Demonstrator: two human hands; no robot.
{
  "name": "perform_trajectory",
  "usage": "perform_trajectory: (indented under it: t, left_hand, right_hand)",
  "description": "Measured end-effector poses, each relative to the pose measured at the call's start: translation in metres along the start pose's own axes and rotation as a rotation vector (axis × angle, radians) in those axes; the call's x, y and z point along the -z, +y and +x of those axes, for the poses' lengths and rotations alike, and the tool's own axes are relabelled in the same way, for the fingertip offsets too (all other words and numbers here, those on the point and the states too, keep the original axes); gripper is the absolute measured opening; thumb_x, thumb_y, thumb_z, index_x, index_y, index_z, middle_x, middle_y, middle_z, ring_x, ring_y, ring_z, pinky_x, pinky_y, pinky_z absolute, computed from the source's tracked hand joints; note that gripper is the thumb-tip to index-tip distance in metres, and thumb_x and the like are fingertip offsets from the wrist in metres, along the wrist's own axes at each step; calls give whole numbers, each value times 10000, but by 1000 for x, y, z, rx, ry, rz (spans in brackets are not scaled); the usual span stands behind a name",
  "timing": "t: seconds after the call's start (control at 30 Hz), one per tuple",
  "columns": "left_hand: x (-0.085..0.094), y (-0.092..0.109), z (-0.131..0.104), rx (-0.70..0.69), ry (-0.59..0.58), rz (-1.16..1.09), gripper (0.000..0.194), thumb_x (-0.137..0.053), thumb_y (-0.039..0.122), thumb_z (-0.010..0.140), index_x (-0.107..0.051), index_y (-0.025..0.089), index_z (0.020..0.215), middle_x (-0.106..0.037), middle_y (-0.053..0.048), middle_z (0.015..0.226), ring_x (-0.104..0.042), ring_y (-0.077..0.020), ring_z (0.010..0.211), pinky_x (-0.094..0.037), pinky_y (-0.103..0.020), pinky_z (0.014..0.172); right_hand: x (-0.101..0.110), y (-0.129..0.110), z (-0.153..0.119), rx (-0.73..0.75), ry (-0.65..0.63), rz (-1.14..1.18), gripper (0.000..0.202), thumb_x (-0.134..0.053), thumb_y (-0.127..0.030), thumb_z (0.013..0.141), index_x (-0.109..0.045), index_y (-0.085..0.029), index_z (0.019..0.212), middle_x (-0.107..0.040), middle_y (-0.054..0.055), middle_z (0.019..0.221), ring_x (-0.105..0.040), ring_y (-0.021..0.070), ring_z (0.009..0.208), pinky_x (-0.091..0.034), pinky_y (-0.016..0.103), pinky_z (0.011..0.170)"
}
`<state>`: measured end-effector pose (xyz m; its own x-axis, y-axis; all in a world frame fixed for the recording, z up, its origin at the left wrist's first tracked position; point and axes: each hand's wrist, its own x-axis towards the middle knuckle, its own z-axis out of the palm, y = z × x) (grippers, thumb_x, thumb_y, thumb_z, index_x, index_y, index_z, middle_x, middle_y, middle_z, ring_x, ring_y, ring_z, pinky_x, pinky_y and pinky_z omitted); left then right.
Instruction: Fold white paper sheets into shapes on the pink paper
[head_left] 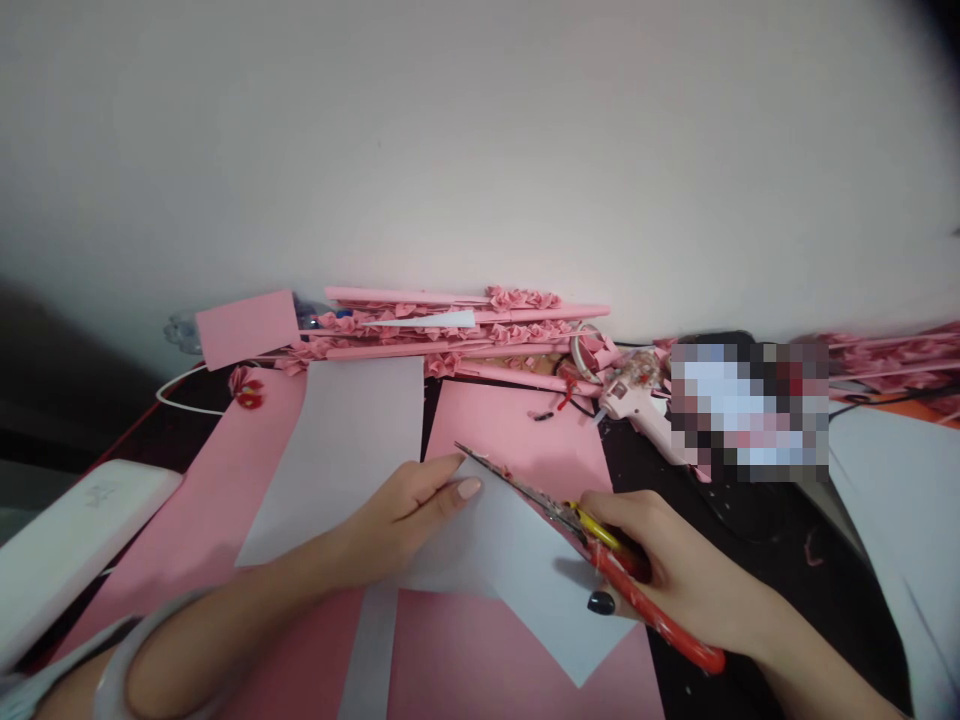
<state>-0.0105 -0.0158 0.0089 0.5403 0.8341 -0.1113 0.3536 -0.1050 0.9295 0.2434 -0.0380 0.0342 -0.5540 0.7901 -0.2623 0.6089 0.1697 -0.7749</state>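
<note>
My left hand (pixel 409 515) pinches a pale blue-white sheet of paper (pixel 551 580) between thumb and fingers near its upper corner. In my right hand (pixel 667 565) is a pair of scissors (pixel 626 575) with red and yellow handles. Their blades look almost closed and lie along the sheet's upper right edge, tips close to my left fingertips. Bits of dried residue cling to the scissors. Under the hands are large pink paper sheets (pixel 457 660), with a pale paper strip (pixel 369 655) across them. Another pale sheet (pixel 360 420) lies beyond my left hand.
Pink paper stems with small flowers (pixel 465 340) are piled against the wall. A pink glue gun (pixel 637 410) sits right of them, beside a blurred-out device (pixel 742 410). A white power bank (pixel 90 540) lies left; more white paper (pixel 900 500) is at right.
</note>
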Motion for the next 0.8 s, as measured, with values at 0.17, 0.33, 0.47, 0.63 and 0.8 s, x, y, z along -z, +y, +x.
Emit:
perform_trajectory:
  t: [0.17, 0.33, 0.47, 0.63, 0.8]
  left_hand:
    - [-1, 1, 0, -22, -6, 2, 345, -338, 396, 901, -300, 186, 630, -249, 53, 592, -262, -83, 510, -238, -198, 461]
    - [-2, 0, 1, -31, -9, 20, 346, -333, 387, 902, -305, 184, 623, -265, 50, 592, -273, -82, 508, -245, -196, 459]
    - [-2, 1, 1, -23, -19, 28, 348, -340, 386, 900, -306, 182, 621, -264, 52, 592, -277, -82, 510, -246, -198, 464]
    - [-2, 0, 1, -18, -5, 27, 354, -346, 385, 903, -293, 182, 617, -260, 54, 598, -269, -78, 507, -250, -199, 466]
    - [-2, 1, 2, 48, -22, -81, 357, -360, 403, 897, -301, 180, 624, -268, 55, 600, -284, -77, 514, -249, -191, 461]
  right_hand:
    - [-1, -1, -1, 23, 9, -43, 260, -611, -228, 688, -356, -186, 652, -366, -70, 592, -239, 73, 541, -240, 184, 460]
    - [-3, -1, 0, -3, -7, -7, 224, -559, -177, 713, -347, -186, 644, -356, -65, 586, -265, 68, 526, -250, 178, 449]
    - [-6, 2, 0, -4, -16, 24, 207, -473, -125, 753, -329, -186, 617, -357, -56, 577, -307, 66, 508, -264, 175, 439]
    - [-6, 7, 0, 6, 7, 41, 227, -471, -166, 780, -324, -188, 608, -350, -53, 571, -323, 70, 505, -281, 181, 443]
    - [7, 7, 0, -29, 166, -30, 194, -471, -170, 762, -352, -191, 612, -359, -45, 579, -348, 88, 531, -333, 187, 473]
